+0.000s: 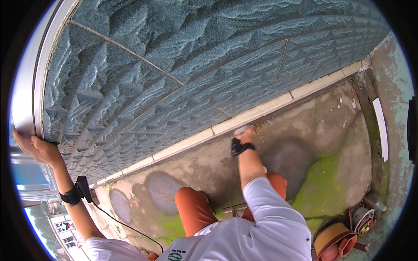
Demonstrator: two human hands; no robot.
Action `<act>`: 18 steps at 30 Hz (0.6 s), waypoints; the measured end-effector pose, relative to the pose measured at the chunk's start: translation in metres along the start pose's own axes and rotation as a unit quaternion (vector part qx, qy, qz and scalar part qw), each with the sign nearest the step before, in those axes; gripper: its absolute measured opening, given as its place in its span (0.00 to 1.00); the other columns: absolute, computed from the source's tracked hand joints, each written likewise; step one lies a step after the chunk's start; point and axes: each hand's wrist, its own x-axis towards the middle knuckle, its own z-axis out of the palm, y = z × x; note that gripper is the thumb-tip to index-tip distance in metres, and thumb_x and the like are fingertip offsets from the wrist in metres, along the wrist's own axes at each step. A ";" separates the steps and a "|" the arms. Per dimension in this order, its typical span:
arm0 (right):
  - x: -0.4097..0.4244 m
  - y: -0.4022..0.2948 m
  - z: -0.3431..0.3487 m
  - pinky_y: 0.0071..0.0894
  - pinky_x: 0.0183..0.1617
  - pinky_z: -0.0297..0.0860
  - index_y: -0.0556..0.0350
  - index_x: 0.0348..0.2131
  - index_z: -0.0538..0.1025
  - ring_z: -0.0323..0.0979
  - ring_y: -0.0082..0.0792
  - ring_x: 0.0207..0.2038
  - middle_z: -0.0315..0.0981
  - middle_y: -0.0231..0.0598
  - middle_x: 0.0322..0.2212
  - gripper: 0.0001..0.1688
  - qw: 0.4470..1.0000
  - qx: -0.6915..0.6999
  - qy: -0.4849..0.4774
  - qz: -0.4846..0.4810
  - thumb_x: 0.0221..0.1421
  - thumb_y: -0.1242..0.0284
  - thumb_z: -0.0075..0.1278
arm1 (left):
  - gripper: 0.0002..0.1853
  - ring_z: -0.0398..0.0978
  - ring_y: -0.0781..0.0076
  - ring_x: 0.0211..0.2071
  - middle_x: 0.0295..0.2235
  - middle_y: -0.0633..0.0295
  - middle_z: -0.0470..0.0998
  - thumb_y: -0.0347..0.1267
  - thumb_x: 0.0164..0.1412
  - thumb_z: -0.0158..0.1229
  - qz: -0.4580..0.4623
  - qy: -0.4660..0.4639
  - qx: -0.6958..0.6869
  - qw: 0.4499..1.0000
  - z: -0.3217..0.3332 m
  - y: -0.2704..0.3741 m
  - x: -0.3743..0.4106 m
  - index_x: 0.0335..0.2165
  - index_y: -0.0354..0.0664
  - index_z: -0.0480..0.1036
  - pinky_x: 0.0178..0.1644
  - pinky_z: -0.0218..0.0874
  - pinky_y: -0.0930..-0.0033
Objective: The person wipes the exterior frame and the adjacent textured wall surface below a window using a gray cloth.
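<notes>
At the far left, my left hand [44,150] rests against the lower visible end of a shiny metal frame [38,107], fingers extended and thumb apart. The frame borders a wall of rough blue-grey stone-look tiles [156,68]. My right hand [247,134] is low at the foot of this wall, blurred by motion. Its fingers are around a small pale object [241,130], too blurred to name. That object is close to the cream tile strip [251,111] along the wall's base. Both wrists wear black straps with small devices.
Under me is a concrete floor [196,156] with damp grey patches and green moss [320,182]. A white strip [380,130] lies at the right. Plant pots [333,239] and a clear bottle [375,202] stand at the lower right. A black cable [127,225] runs from my left wrist.
</notes>
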 end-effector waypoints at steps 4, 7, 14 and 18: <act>0.018 -0.150 0.004 0.42 0.51 0.65 0.56 0.52 0.64 0.67 0.40 0.47 0.66 0.37 0.50 0.36 0.988 0.066 0.003 -0.137 0.62 0.47 0.26 | 0.27 0.57 0.51 0.57 0.55 0.44 0.61 0.31 0.58 0.38 -0.013 0.000 -0.009 1.000 0.004 0.005 -0.007 0.54 0.26 0.57 0.62 0.45 0.58; 0.000 -0.200 0.008 0.43 0.62 0.49 0.57 0.56 0.59 0.56 0.40 0.58 0.58 0.39 0.56 0.37 0.988 0.022 -0.011 -0.149 0.63 0.48 0.25 | 0.27 0.57 0.51 0.57 0.55 0.44 0.61 0.30 0.58 0.38 -0.007 -0.009 0.011 1.000 -0.005 0.006 -0.007 0.54 0.26 0.58 0.62 0.44 0.58; 0.032 -0.052 -0.020 0.27 0.41 0.60 0.41 0.52 0.63 0.61 0.25 0.45 0.63 0.25 0.48 0.31 0.999 0.006 0.042 -0.028 0.58 0.45 0.30 | 0.27 0.56 0.51 0.58 0.56 0.44 0.60 0.29 0.57 0.38 -0.013 0.002 -0.013 1.000 -0.002 0.002 0.000 0.54 0.25 0.57 0.62 0.44 0.58; -0.005 0.071 -0.014 0.39 0.34 0.65 0.36 0.40 0.71 0.68 0.29 0.34 0.72 0.23 0.36 0.28 0.995 -0.013 -0.008 0.103 0.58 0.43 0.28 | 0.26 0.55 0.51 0.58 0.56 0.44 0.59 0.28 0.58 0.38 0.013 0.017 -0.053 0.998 0.007 0.015 0.003 0.54 0.26 0.56 0.63 0.43 0.58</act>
